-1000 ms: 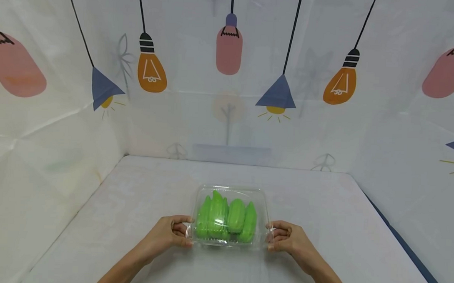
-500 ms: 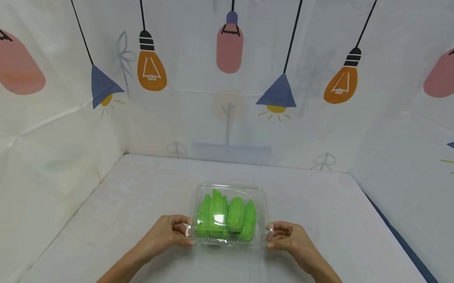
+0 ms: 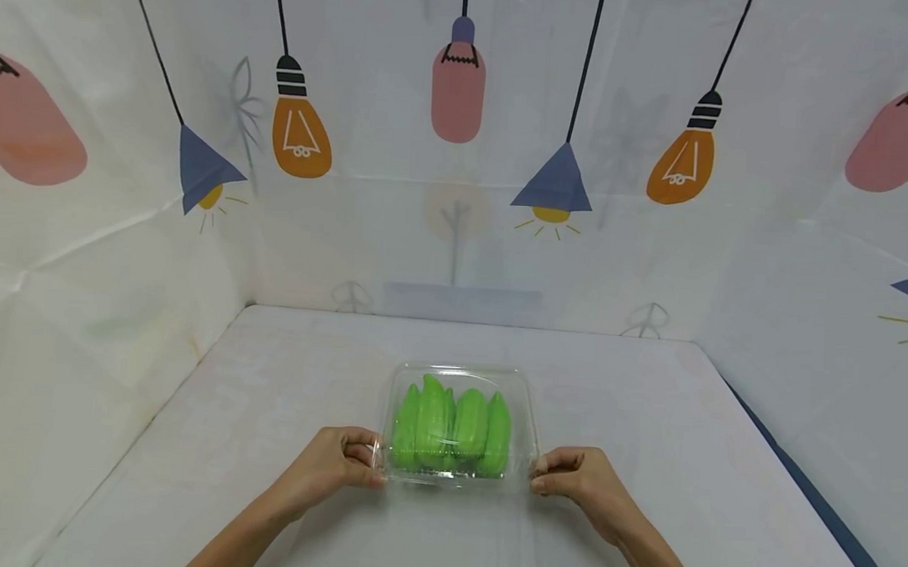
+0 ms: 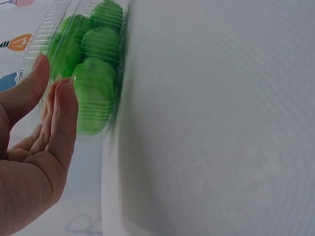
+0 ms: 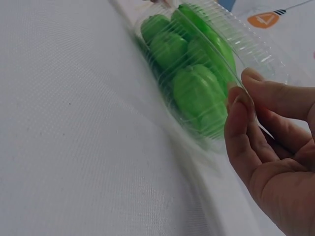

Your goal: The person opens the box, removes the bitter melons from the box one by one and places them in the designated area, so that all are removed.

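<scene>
A clear plastic clamshell box (image 3: 455,475) lies on the white table in front of me, its lid down. Inside are several glossy green, ridged pieces (image 3: 470,424) like long toy vegetables or fruit, side by side. At the box's left near corner, my left hand (image 3: 337,465) holds the rim between thumb and fingers. My right hand (image 3: 584,482) pinches the rim at the right near corner. The right wrist view shows the thumb and forefinger meeting over the box's thin edge, the other fingers curled beneath.
The white table (image 3: 285,378) reaches back to a pale sheet wall (image 3: 373,231) printed with hanging lamps. Similar sheets enclose the left and right sides. A dark blue strip (image 3: 807,496) runs along the table's right edge.
The right end of the box has shifted slightly left, and the right hand's fingers now show less through its clear rim. Both hands stay at the corners; the head view has tilted slightly down.
</scene>
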Action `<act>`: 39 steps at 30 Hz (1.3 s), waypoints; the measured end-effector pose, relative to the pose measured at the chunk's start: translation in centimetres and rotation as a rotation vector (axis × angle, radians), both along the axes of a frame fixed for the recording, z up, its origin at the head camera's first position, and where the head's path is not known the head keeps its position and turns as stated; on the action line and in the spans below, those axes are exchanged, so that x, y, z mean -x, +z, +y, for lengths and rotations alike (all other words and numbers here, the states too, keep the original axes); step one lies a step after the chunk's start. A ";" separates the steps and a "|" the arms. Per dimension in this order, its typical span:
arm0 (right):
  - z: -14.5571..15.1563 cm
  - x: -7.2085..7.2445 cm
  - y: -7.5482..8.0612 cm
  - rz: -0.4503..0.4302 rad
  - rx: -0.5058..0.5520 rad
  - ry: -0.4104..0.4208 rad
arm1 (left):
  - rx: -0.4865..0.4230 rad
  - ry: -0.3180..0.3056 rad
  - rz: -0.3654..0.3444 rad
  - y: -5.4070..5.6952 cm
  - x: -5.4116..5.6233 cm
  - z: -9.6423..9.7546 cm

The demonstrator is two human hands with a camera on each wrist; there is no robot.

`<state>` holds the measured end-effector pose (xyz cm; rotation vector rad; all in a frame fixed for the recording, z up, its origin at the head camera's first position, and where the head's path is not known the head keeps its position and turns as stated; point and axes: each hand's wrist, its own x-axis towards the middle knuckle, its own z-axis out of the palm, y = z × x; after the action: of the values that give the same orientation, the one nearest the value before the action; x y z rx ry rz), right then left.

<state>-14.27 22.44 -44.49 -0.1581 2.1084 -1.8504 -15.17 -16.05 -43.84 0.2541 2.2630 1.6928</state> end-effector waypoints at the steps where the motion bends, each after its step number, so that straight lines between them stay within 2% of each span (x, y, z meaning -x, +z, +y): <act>1: 0.0 0.0 0.0 -0.001 0.003 0.002 | 0.000 0.000 0.000 0.0 0.1 0.0; 15: 0.1 0.1 -0.1 -0.024 -0.004 -0.010 | -0.020 0.006 -0.020 -0.1 0.0 0.0; 23: 0.3 0.2 -0.2 0.000 0.053 0.031 | -0.070 0.013 -0.087 0.0 -0.1 0.0; 32: 0.5 0.2 -0.2 -0.014 0.049 0.035 | -0.035 0.010 -0.087 0.3 -0.2 0.0; 39: 0.6 0.2 0.0 -0.003 0.003 0.054 | -0.023 -0.027 -0.102 0.6 -0.1 -0.2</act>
<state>-14.44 23.03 -44.54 -0.2106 2.0788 -1.8222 -15.06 -16.22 -43.29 0.1970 2.1583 1.6798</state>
